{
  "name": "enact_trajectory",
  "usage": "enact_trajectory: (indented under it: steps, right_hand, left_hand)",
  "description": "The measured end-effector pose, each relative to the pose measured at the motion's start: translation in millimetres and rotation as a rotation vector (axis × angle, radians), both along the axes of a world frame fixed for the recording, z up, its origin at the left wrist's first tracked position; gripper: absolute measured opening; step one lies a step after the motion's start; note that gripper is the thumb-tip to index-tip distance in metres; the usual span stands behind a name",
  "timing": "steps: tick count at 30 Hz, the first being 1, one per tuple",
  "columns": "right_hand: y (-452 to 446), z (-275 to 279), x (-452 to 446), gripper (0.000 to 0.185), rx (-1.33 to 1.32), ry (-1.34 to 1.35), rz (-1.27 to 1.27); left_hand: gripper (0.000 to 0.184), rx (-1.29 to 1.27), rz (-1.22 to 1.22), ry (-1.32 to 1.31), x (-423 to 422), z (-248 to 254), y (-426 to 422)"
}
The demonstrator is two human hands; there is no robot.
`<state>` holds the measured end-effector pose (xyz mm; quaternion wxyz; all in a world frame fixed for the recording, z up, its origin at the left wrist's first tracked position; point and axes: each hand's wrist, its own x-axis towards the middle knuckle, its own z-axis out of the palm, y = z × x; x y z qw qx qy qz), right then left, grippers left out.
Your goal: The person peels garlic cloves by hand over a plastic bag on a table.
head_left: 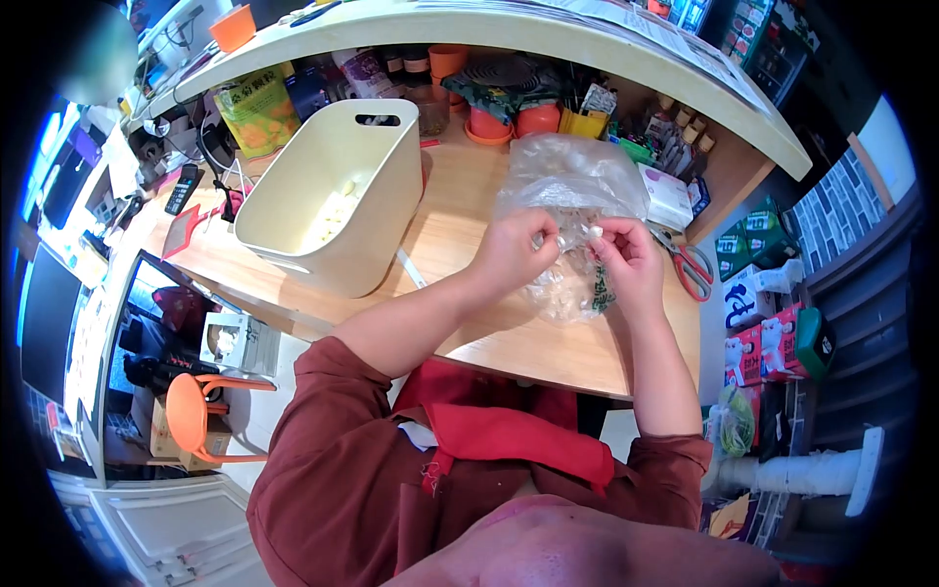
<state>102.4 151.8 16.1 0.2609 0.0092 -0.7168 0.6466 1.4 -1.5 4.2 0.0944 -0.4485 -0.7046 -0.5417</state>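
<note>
Both hands are over a clear plastic bag (562,186) on the wooden table. My right hand (631,256) pinches a small white garlic clove (596,233) between thumb and fingertips. My left hand (518,249) is closed in a pinch just beside it; a pale bit shows at its fingertips, too small to name. Thin, pale brown skins (562,289) lie on the bag under the hands. To the left stands a cream plastic bin (367,235) with handle holes, and several peeled cloves (337,210) lie on its bottom.
Red-handled scissors (693,272) lie at the table's right edge. A raised shelf (469,34) spans the back, with jars, pots and a yellow-green pouch (256,112) beneath it. A remote (182,189) and a red-framed item (183,230) are at left; an orange stool (188,418) stands below.
</note>
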Motion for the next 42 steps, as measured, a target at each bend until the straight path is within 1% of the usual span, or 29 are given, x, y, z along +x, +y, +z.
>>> enact_trajectory:
  steps: [2, 7, 10, 11, 14, 16, 17, 19, 23, 26, 29, 34, 37, 40, 42]
  right_hand:
    - [2.3, -3.6, -2.2, 0.020, -0.017, -0.047, 0.043]
    - [-0.9, -8.7, -5.7, 0.020, 0.182, -0.055, 0.007]
    - [-2.2, -7.4, -7.1, 0.021, 0.361, -0.017, -0.028]
    - [-3.0, -6.6, -6.9, 0.021, 0.427, -0.003, -0.040]
    - [-6.6, -4.9, -5.2, 0.020, 0.480, -0.017, -0.014]
    - [-5.9, -6.9, -6.7, 0.018, 0.439, -0.016, -0.008]
    - [-5.5, -7.8, -7.3, 0.016, 0.418, -0.015, -0.006]
    - [-5.4, -8.1, -6.7, 0.016, 0.284, -0.053, 0.009]
    - [-7.9, -3.9, -4.4, 0.019, 0.024, -0.155, 0.054]
    - [-10.4, -0.1, -3.0, 0.021, -0.039, -0.185, 0.040]
    - [-6.3, -6.6, -7.1, 0.019, -0.107, -0.170, 0.103]
    - [-8.4, -9.7, -8.0, 0.013, -0.045, -0.165, 0.094]
    - [-8.7, -9.4, -7.0, 0.012, -0.002, -0.138, 0.085]
    - [-7.9, -9.3, -6.4, 0.013, 0.005, -0.136, 0.084]
    - [-7.6, -8.6, -6.0, 0.014, 0.007, -0.137, 0.091]
  left_hand:
    - [0.008, 0.001, -0.024, -0.002, 0.2, -3.5, 1.6]
    - [0.016, 0.004, -0.076, -0.015, -0.3, -1.3, 0.9]
    - [0.019, -0.024, -0.141, -0.161, 1.3, 4.6, -1.0]
    - [0.020, -0.039, -0.141, -0.134, 0.4, 3.3, -0.6]
    - [0.021, -0.082, -0.144, -0.091, -3.5, -4.4, 1.1]
    - [0.021, -0.109, -0.149, -0.105, -4.7, -4.9, 0.7]
    - [0.021, -0.109, -0.170, -0.170, -4.6, -4.1, 0.3]
    - [0.021, -0.108, -0.211, -0.301, -3.2, -1.3, -0.9]
    - [0.020, -0.085, -0.282, -0.395, -4.3, 0.0, -1.1]
    - [0.017, -0.033, -0.357, -0.470, -4.1, 0.2, -1.1]
    - [0.015, 0.013, -0.407, -0.497, -5.1, 0.9, -0.7]
    - [0.015, 0.030, -0.422, -0.519, -6.2, 1.9, -1.3]
    - [0.016, 0.080, -0.516, -0.688, -5.6, 1.7, 0.0]
    - [0.017, 0.082, -0.530, -0.730, -6.2, -1.5, 1.5]
    - [0.018, 0.074, -0.489, -0.681, -7.6, -4.6, 3.1]
